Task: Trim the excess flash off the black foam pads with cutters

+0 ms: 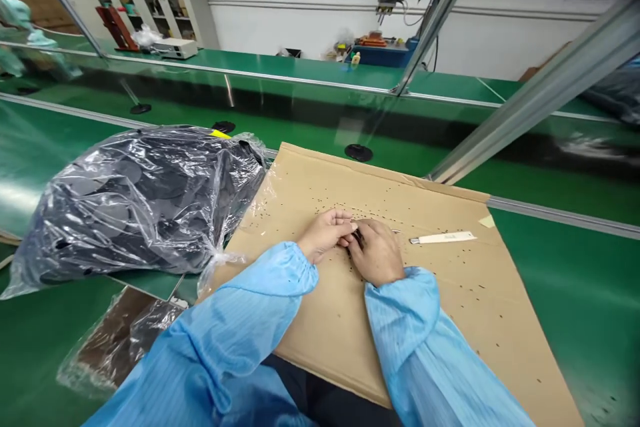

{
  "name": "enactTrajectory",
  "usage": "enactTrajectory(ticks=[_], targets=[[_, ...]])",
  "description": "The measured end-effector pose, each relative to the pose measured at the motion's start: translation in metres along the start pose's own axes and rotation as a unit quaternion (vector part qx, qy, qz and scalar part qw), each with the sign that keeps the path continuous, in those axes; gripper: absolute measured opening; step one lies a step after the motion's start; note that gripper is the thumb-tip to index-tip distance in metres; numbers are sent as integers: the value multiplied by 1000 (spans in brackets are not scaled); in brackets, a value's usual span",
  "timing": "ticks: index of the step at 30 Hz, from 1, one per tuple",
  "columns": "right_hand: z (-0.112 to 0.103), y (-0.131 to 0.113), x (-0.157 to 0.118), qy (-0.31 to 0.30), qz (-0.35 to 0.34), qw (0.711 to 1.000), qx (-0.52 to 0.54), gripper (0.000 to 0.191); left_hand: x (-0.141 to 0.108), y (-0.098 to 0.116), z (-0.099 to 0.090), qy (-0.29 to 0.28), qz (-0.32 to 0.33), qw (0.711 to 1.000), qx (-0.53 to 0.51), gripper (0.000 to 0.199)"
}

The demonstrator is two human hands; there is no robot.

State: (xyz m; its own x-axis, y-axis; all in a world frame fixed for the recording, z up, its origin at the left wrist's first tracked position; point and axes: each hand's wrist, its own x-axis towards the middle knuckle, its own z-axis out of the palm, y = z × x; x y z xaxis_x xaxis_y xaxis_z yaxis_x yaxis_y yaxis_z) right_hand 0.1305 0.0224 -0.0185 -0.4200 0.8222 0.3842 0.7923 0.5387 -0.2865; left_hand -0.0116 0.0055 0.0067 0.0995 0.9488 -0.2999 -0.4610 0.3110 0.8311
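Observation:
My left hand (pixel 327 232) and my right hand (pixel 379 252) meet above a cardboard sheet (pixel 330 320), fingers closed in a pinch. Between the fingertips shows a small black part (pixel 357 235), mostly covered by my fingers, so its shape cannot be made out. A thin metallic tip (pixel 396 231) pokes out behind my right hand; whether I hold it or it lies on the cardboard is unclear. To the right, a white-handled utility knife (pixel 445 238) lies flat. Tiny black scraps (pixel 360 210) are scattered over the cardboard around both hands.
A large clear plastic bag of black pieces (pixel 145 200) bulges at the left. Below it lies a smaller plastic bag with something brown (pixel 117 340). A metal post (pixel 530 93) slants up at the right, and a rail (pixel 565 217) runs behind the cardboard.

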Motion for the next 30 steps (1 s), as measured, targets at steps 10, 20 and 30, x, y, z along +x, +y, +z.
enactTrajectory(ticks=[10, 20, 30], targets=[[1, 1, 0, 19, 1, 999, 49, 23, -1, 0, 2, 8, -3, 1000, 23, 21], [-2, -3, 1, 19, -17, 998, 63, 20, -1, -2, -2, -20, 4, 998, 62, 19], [-4, -3, 2, 0, -8, 997, 72, 19, -3, -1, 1, -11, 15, 998, 62, 14]])
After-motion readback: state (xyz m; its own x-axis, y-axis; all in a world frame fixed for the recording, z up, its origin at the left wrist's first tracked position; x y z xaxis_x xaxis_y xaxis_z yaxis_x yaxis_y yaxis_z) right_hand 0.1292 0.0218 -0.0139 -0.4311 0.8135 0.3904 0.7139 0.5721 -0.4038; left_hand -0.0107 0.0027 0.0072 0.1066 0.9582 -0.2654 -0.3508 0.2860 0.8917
